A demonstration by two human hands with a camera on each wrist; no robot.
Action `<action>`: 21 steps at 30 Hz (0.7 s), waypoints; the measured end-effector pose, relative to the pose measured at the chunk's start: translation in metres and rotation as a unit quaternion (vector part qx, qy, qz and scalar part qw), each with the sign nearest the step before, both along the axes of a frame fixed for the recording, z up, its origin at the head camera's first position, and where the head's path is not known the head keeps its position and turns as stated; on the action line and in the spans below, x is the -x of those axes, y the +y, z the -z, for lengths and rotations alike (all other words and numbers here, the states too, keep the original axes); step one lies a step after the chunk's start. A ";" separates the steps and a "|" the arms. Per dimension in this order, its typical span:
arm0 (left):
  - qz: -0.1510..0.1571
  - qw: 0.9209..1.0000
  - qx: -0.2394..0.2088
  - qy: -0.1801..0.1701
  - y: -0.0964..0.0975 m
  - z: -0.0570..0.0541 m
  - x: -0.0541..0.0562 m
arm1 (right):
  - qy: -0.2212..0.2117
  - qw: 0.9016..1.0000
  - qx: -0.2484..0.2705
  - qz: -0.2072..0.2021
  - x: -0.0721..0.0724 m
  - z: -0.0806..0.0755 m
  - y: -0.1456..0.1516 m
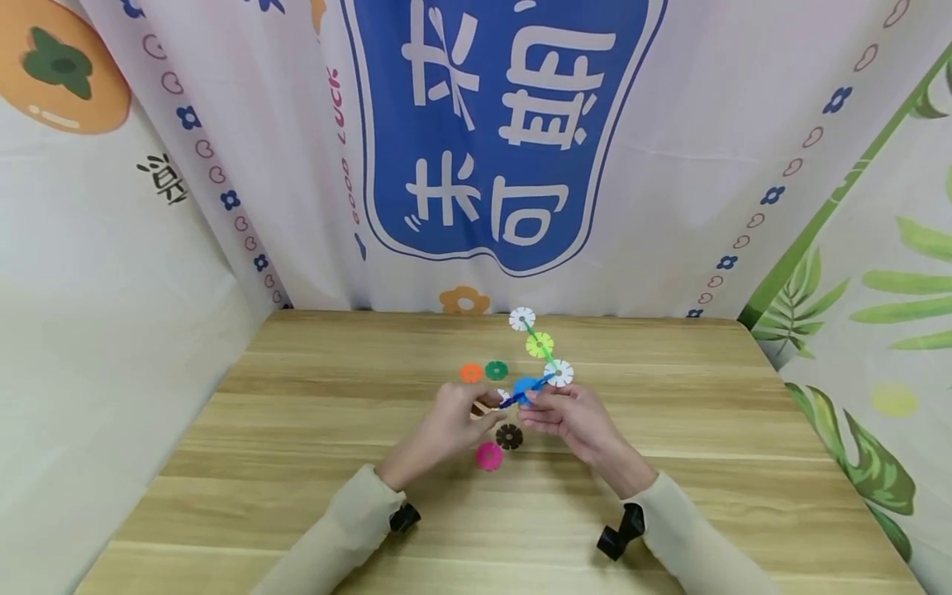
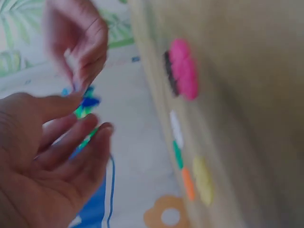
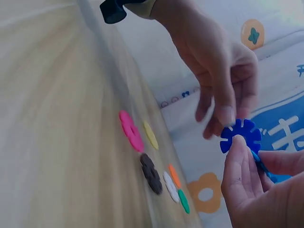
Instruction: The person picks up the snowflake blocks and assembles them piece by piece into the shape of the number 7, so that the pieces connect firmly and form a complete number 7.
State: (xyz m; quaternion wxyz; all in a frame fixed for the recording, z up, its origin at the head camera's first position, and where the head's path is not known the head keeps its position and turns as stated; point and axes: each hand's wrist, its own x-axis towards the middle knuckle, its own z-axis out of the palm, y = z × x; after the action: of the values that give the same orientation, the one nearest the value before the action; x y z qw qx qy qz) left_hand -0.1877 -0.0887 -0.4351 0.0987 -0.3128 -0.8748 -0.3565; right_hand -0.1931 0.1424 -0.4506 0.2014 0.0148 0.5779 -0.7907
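Note:
A chain of notched plastic snowflake discs hangs between my hands. From its far white disc (image 1: 522, 319) it runs through a yellow-green disc (image 1: 540, 345) and a nearer white disc (image 1: 559, 373) to a light blue disc (image 1: 525, 390), with green discs edge-on between. At the near end is a dark blue disc (image 3: 247, 135). My right hand (image 1: 576, 420) pinches the chain at its blue discs, thumb against the dark blue one. With thumb and finger, my left hand (image 1: 449, 421) pinches the dark blue disc's opposite edge; its other fingers are spread.
Loose discs lie on the wooden table (image 1: 297, 463): orange (image 1: 471, 373), green (image 1: 497, 369), brown (image 1: 509, 436), pink (image 1: 489, 456) and white (image 3: 171, 186). A yellow disc (image 3: 150, 135) shows in the wrist views. A printed curtain (image 1: 654, 231) stands behind the table.

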 end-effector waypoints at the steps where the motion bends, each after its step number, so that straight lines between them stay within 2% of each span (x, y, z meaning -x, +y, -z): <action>1: -0.006 1.000 0.019 -0.015 -0.002 -0.003 0.002 | 0.004 1.000 -0.002 0.003 0.002 -0.001 0.003; 5: -0.051 0.992 0.088 -0.077 -0.015 -0.006 0.011 | 0.012 1.000 0.001 0.016 0.007 -0.006 0.015; 9: -0.105 0.976 0.145 -0.126 -0.032 0.002 0.018 | 0.016 1.000 0.006 0.025 0.010 -0.011 0.024; 11: -0.123 0.968 0.167 -0.139 -0.040 0.007 0.020 | 0.018 0.999 0.005 0.029 0.010 -0.012 0.025; 13: -0.125 0.965 0.178 -0.147 -0.045 0.013 0.023 | 0.020 0.999 0.002 0.033 0.010 -0.011 0.026; 17: -0.118 0.964 0.176 -0.159 -0.050 0.022 0.026 | 0.016 0.999 -0.004 0.033 0.009 -0.010 0.024; 18: -0.112 0.966 0.175 -0.153 -0.054 0.030 0.030 | 0.015 0.999 -0.004 0.032 0.009 -0.009 0.024; 21: -0.111 0.965 0.171 -0.167 -0.056 0.032 0.032 | 0.015 1.000 -0.003 0.025 0.008 -0.007 0.022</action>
State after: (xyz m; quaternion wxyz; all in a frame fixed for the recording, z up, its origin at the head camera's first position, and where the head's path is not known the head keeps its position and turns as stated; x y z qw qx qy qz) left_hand -0.2200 -0.1445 -0.4667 -0.0644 -0.1616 -0.9561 -0.2357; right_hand -0.2013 0.1642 -0.4435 0.1728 0.0185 0.5830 -0.7937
